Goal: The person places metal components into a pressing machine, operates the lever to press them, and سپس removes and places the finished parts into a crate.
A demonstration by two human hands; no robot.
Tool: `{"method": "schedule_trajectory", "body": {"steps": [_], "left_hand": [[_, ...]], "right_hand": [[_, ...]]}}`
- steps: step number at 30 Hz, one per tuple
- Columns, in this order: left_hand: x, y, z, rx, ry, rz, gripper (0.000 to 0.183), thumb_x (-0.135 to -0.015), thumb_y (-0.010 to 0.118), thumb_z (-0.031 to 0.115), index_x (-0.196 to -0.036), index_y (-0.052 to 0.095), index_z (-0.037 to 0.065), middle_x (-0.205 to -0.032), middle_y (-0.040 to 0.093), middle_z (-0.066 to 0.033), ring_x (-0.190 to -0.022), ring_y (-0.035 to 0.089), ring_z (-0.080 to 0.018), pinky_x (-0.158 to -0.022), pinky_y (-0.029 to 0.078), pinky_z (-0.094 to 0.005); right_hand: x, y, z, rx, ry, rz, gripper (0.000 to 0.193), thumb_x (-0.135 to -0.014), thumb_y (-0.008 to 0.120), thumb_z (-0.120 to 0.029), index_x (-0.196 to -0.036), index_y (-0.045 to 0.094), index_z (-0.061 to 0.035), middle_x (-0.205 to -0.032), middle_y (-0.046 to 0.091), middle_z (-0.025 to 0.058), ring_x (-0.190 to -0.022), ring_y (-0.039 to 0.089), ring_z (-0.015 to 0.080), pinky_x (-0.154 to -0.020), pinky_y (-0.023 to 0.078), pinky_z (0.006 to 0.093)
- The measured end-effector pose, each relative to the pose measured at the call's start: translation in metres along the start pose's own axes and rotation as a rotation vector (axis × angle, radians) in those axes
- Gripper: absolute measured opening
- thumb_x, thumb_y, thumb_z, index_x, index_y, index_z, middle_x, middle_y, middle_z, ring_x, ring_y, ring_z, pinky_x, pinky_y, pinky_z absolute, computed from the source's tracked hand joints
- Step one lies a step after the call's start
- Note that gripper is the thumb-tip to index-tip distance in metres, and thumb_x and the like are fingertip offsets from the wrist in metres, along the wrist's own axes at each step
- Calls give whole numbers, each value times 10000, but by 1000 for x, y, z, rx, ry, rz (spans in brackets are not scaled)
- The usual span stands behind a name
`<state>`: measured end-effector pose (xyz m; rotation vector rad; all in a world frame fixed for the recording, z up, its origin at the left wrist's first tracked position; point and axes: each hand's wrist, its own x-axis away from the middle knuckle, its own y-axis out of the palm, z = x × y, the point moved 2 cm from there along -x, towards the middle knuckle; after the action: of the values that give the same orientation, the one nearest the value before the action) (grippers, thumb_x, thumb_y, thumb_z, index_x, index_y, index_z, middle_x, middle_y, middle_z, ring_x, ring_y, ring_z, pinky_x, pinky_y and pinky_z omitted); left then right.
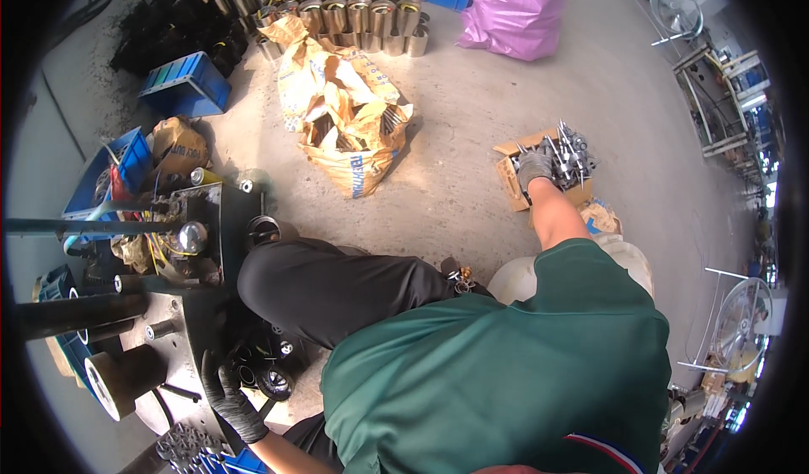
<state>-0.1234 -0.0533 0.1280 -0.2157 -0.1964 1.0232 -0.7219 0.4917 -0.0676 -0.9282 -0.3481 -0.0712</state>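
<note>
My right hand (535, 169), in a grey glove, reaches out to a cardboard box (511, 181) on the floor. Metal shafts (571, 155) lie jumbled in the box, just right of that hand. Its fingers point down into the box and are too hidden to show a grip. At the lower left, my left hand (232, 402), in a dark glove, is at the edge of a metal machine table (181, 326). Its fingers are spread, with nothing held. A dark thick cylinder (126, 380) and a short metal stub (160, 329) are on the table side near it.
A torn paper sack (354, 166) with metal rods stands ahead. Rows of metal cylinders (358, 15) and a purple bag (514, 10) are farther off. Blue crates (187, 85) line the left. Dark round parts (274, 381) lie below the table edge. A fan (742, 322) stands right.
</note>
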Motion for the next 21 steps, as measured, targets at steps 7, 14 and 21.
{"method": "schedule_trajectory", "body": {"steps": [7,14,21], "left_hand": [[22,-95,-41,-82,165,393,394,-1003,656,190,-1323,613,-35,-1197,686,-92,-1108,621,-202,-953,534,-341],[44,-201,-16,326,214,1146,92,-1042,583,122,-1067,656,73,-857,690,-22,-669,643,-100,-517,504,-210],[84,-234,-52,740,209,1401,163,-1025,611,257,-1086,591,107,-912,666,-40,-685,641,-135,-527,516,-240]], "right_hand": [[-12,-27,-137,-744,-551,400,321,-903,639,-247,-1168,705,-77,-1155,717,155,-1089,668,357,-953,529,464],[182,-313,-258,-1263,-1397,793,172,-907,659,0,-1072,695,-31,-1002,705,147,-950,681,301,-880,543,409],[396,-465,-349,-955,-2391,860,394,-804,726,-29,-1182,620,-63,-1085,668,130,-991,651,347,-858,534,447]]}}
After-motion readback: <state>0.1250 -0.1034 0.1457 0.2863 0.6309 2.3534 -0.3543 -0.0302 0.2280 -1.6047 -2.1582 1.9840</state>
